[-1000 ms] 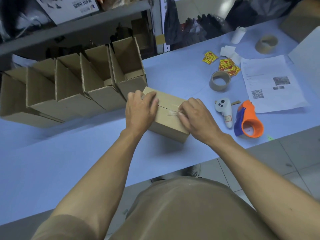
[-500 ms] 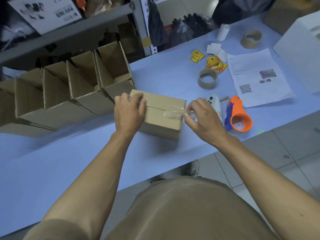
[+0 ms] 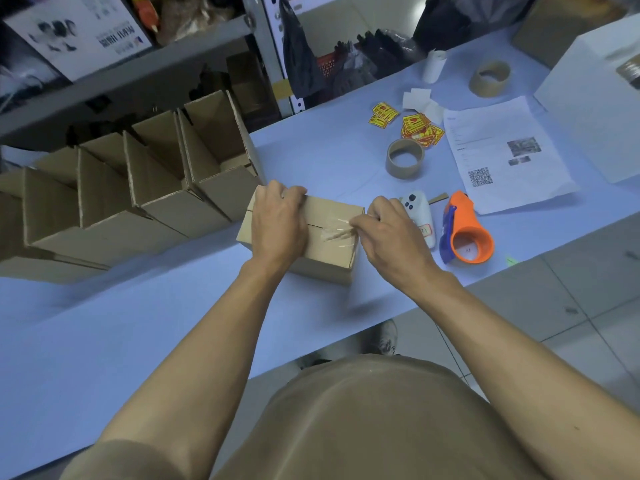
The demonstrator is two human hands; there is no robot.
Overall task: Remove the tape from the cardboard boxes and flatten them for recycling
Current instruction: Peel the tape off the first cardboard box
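1. Cardboard: the sealed box sat on the pale blue counter near its front edge, just beside a row of opened boxes to the left.
2. The clear tape ran along the box's top seam, and that seam lay left to right across the person's front, so the strip's long axis pointed from one hand toward the other.
3. The right hand was the nearer one to the loose end: its grip was narrow, thumb and fingers pinched on the bunched tape at the box's right edge.
4. From that grip the stuck part of the strip lay to the left, toward the left hand.
5. The left hand's fingers curled over the far top edge, pressing the box down.
6. By my judgement, the pull had to go rightward and up, away from the holding hand, or the light box might slide toward the orange tape dispenser.
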